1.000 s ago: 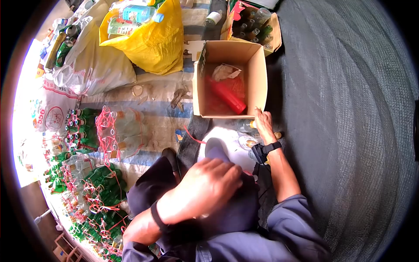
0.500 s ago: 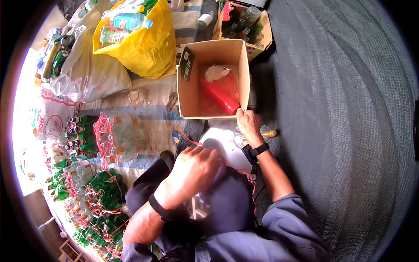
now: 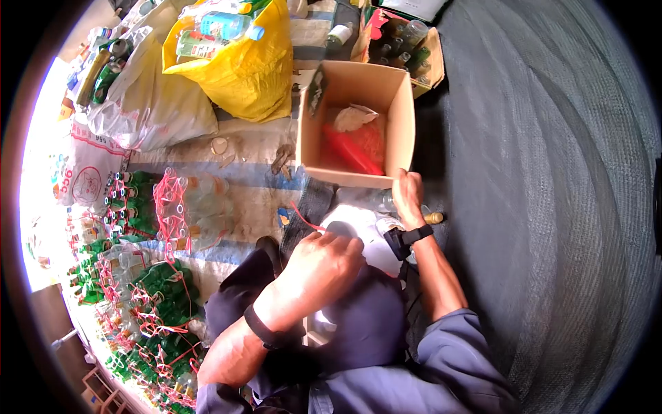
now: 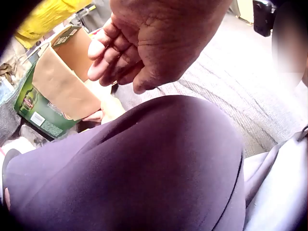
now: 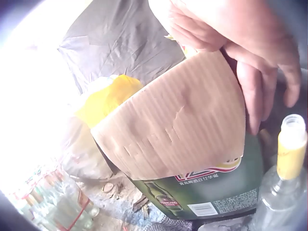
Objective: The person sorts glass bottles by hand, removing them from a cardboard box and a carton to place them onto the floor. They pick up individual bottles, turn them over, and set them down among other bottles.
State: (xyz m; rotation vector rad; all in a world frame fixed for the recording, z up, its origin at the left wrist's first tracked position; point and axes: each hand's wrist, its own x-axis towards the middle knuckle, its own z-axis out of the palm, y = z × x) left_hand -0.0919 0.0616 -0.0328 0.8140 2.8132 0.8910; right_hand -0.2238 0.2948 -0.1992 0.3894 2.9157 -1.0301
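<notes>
A cardboard box [image 3: 358, 84] with its top open stands in front of me, brown inside and printed green outside. Inside it lie a red tube-like thing [image 3: 353, 153] and a crumpled pale piece [image 3: 356, 119]. My right hand [image 3: 408, 196] grips the box's near right corner. In the right wrist view the fingers [image 5: 250, 91] reach down past the box's edge, beside a folded flap [image 5: 178, 120]. My left hand [image 3: 318, 268] hovers over my knee with nothing in it. Its fingers [image 4: 115, 60] are loosely bent in the left wrist view.
A clear glass bottle [image 5: 284, 192] stands beside the box. Behind are a carton of bottles [image 3: 427, 69], a yellow bag [image 3: 258, 83] and a white sack [image 3: 165, 117]. Bundles of tied bottles [image 3: 169, 290] fill the left side. Dark netting [image 3: 538, 207] covers the right.
The box has shifted slightly left and turned a little, with my right hand on its corner. My left hand, blurred earlier, has moved slightly forward and left. The head view has also swayed.
</notes>
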